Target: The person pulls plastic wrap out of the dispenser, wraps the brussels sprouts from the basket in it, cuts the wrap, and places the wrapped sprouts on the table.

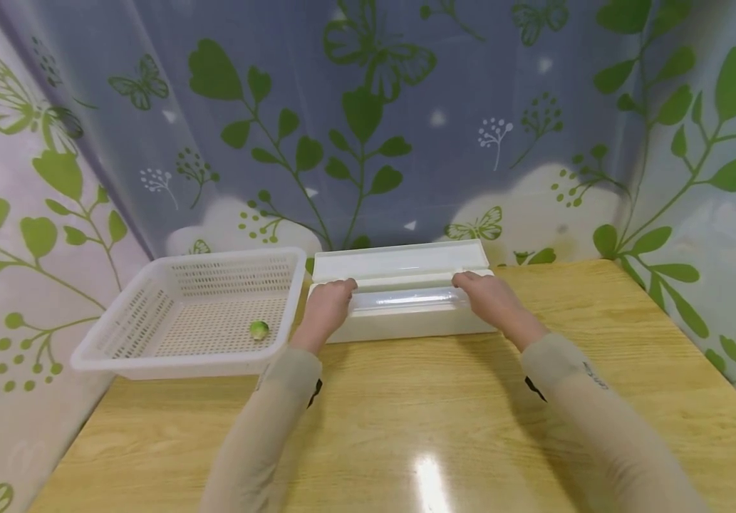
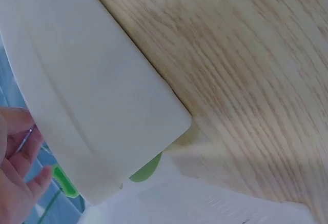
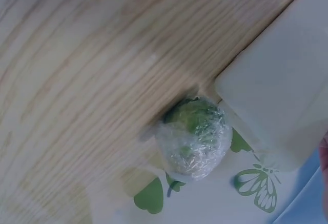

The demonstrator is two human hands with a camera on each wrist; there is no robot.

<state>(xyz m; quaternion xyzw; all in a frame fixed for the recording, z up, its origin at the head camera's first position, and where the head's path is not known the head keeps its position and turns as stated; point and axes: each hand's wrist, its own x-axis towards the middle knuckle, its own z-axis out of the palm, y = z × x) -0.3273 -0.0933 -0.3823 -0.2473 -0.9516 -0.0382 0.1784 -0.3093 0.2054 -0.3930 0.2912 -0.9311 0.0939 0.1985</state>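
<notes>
A long white cling film box (image 1: pixel 412 328) lies on the table with its lid (image 1: pixel 400 262) raised at the back. Clear cling film (image 1: pixel 406 299) shows along its opening. At the box's left end my left hand (image 1: pixel 328 308) pinches the film's edge; a shiny bit of it shows between the fingers in the left wrist view. My right hand (image 1: pixel 494 301) pinches the film at the other end, though its fingertips are mostly out of the right wrist view. Beside the box's right end sits a green vegetable (image 3: pixel 195 137) wrapped in clear film, hidden in the head view.
Left of the box stands a white plastic basket (image 1: pixel 191 363) holding one small green sprout (image 1: pixel 259 330). A wooden table (image 1: pixel 380 427) lies under everything. Behind it hangs a blue and white curtain (image 1: pixel 444 192) with green leaves and butterflies.
</notes>
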